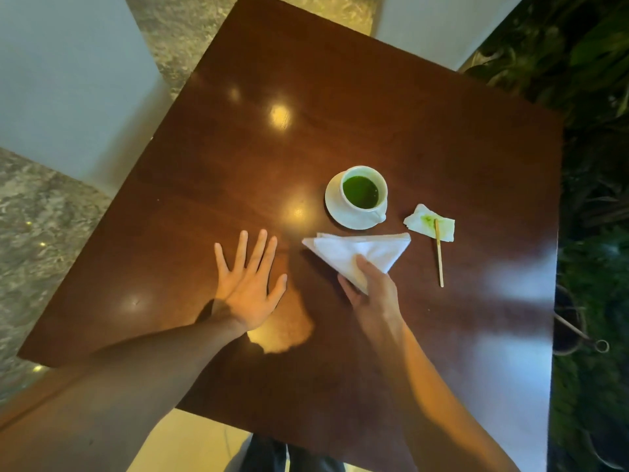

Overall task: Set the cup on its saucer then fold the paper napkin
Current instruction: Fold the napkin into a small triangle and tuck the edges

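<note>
A white cup (363,189) holding green liquid stands on its white saucer (340,212), right of the table's middle. Just in front of the saucer lies a white paper napkin (357,252), folded into a triangle with its long edge toward the cup. My right hand (372,291) pinches the napkin's near corner between thumb and fingers. My left hand (248,284) lies flat on the wood to the left of the napkin, fingers spread, touching nothing else.
The dark glossy wooden table (272,165) fills the view. A crumpled, green-stained tissue (429,224) and a thin wooden stir stick (439,257) lie to the right of the saucer. Plants border the table's right edge, and pale seats stand at the far left and far side.
</note>
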